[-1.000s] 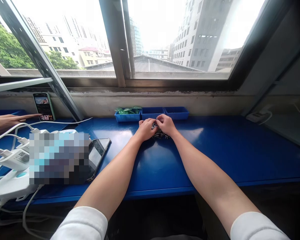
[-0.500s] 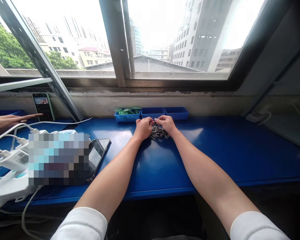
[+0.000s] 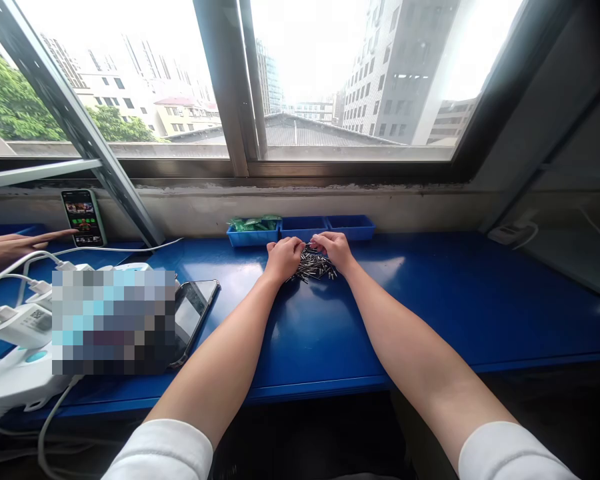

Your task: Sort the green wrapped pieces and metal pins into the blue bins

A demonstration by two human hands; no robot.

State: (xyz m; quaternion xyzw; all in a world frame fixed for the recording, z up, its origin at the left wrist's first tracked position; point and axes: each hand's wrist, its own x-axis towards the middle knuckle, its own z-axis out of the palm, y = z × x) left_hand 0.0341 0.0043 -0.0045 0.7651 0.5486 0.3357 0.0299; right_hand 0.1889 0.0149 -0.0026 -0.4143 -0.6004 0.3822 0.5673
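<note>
A loose pile of small dark and silvery metal pieces [image 3: 316, 265] lies on the blue table [image 3: 325, 333]. At the pile's left edge is my left hand [image 3: 284, 259], its fingers pinched together. My right hand [image 3: 333, 249] is closed at the upper right of the pile, fingertips near those of my left hand. Whatever either hand holds is too small to name. Just behind my hands stand three joined blue bins: the left bin [image 3: 253, 237] contains green packets [image 3: 254, 224], while the middle bin [image 3: 300, 233] and right bin [image 3: 351, 232] show blue interiors.
On the left lie a dark phone [image 3: 196, 313], a white power strip [image 3: 15, 383] with plugs and cables, and a pixelated area. Another person's hand [image 3: 20, 250] points at an upright phone [image 3: 84, 219]. A metal frame post [image 3: 110, 180] slants down behind; a white adapter [image 3: 503, 235] sits right.
The whole view has shifted slightly. My fingers have moved a little at the pile, with both hands still closed. The upright phone's screen picture has changed.
</note>
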